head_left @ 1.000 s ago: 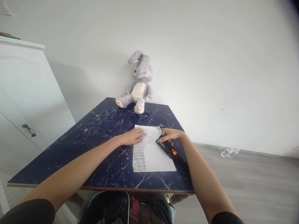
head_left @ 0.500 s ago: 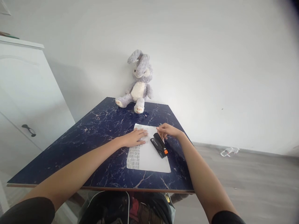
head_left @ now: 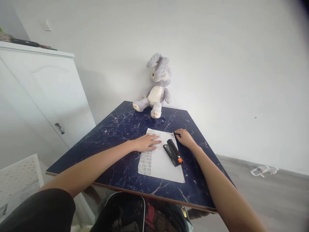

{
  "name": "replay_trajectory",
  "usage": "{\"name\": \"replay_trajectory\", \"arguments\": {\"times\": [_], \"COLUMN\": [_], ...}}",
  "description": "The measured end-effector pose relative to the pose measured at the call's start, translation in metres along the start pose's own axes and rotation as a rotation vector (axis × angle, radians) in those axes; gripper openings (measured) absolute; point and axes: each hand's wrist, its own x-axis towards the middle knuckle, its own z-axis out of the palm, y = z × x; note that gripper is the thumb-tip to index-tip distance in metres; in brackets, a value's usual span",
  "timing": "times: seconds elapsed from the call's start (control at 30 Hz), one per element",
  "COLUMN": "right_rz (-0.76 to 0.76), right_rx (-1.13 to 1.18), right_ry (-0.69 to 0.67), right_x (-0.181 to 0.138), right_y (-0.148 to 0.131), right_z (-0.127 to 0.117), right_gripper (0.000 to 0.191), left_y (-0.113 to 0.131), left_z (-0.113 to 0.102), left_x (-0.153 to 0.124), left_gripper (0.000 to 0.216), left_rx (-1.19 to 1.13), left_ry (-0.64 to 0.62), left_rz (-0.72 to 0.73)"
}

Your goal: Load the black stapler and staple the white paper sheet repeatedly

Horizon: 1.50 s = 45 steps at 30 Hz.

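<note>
A sheet of paper (head_left: 166,172) with a printed grey block pattern down its left side lies on the dark blue marbled table (head_left: 116,135). My left hand (head_left: 146,142) rests flat on its upper left part, fingers spread. On the sheet's right side sits a black stapler (head_left: 173,153) with an orange end, untouched by either hand. My right hand (head_left: 184,137) is at the paper's upper right corner, its fingers curled together. Something small and dark shows at those fingertips, too small to name.
A grey plush rabbit (head_left: 158,87) sits at the table's far end against the wall. To the left stands a white cabinet (head_left: 55,93). Below the near table edge is a black bag (head_left: 125,209). Clear plastic packaging (head_left: 263,170) lies on the floor at right.
The view has turned left, so everything sits further right in it. My right hand has shifted from beside the stapler's far end to the paper's upper right corner. My left hand stays flat.
</note>
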Motion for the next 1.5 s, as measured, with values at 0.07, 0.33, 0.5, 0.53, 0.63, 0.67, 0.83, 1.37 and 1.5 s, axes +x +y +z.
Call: {"name": "replay_trajectory", "arguments": {"times": [0.07,0.33,0.5,0.53,0.63,0.67,0.83,1.37,1.5], "right_rz": [-0.024,-0.145,-0.111,-0.09,-0.018,-0.001,0.001,-0.317,-0.328], "right_rx": [-0.009,0.062,0.127,0.136,0.172,0.183,0.201,0.174,0.177], "right_ry": [-0.009,0.025,0.099,0.111,0.109,0.099,0.058,-0.362,-0.338], "right_x": [0.001,0.005,0.006,0.007,0.014,0.02,0.085,0.195,0.172], "right_y": [-0.011,-0.048,-0.053,-0.054,-0.062,-0.068,-0.129,-0.284,-0.275], "right_z": [0.005,0.019,0.024,0.025,0.026,0.026,0.03,0.065,0.048], "right_gripper": [0.034,0.034,0.025,0.025,0.026,0.027,0.035,0.034,0.033], "left_y": [-0.016,-0.077,-0.104,-0.108,-0.118,-0.12,-0.125,-0.132,-0.134], "left_z": [-0.012,-0.069,-0.065,-0.061,-0.049,-0.046,-0.047,-0.049,-0.045], "left_x": [-0.027,-0.128,-0.127,-0.126,-0.124,-0.124,-0.125,-0.118,-0.117], "left_gripper": [0.056,0.052,0.051,0.052,0.058,0.059,0.054,0.033,0.027], "left_rx": [-0.011,-0.161,-0.088,-0.048,0.028,0.046,0.137,0.246,0.202], "left_ry": [0.001,-0.006,0.339,0.39,0.317,0.271,0.271,0.723,0.786], "left_rz": [0.011,-0.154,-0.335,-0.401,-0.599,-0.636,-0.621,-1.064,-1.026]}}
